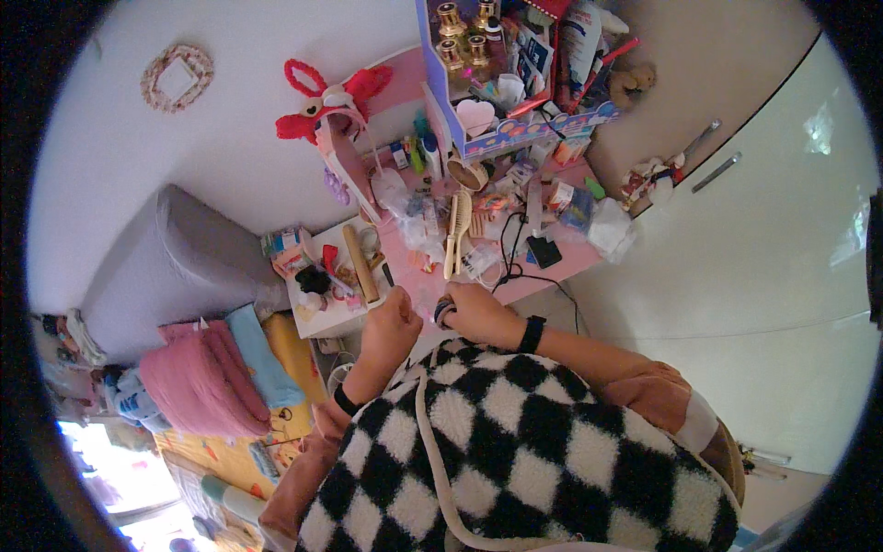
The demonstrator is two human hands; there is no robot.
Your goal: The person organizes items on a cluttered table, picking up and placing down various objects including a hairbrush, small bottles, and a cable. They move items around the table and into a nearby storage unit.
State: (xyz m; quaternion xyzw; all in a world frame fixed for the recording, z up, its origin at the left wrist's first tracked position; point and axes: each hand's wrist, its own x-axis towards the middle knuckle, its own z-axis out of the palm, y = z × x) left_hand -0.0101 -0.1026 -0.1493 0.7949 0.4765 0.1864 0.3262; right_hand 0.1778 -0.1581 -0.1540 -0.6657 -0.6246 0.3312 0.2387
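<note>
My right hand (476, 314) is closed around a small dark roll or ring-shaped thing (443, 312), whose kind I cannot tell. Just left of it, my left hand (394, 324) is curled; whether something thin lies in its fingers is not clear. Both hands are close together in front of a black-and-white checkered fleece garment (510, 428). Beyond them on the pink desk (545, 283) lie a pale hairbrush (461, 214) and, alongside it, another long pale thing. A black phone-like thing (545, 252) and a black cable (507, 265) lie to the right.
Clutter and plastic bags (610, 231) cover much of the desk. Behind stands a purple organizer (455, 131) with gold-capped bottles. At left are a white side table (310, 324) with a cardboard tube (360, 262), and a bed with a folded pink quilt (207, 379). Pale cabinet doors (731, 262) stand right.
</note>
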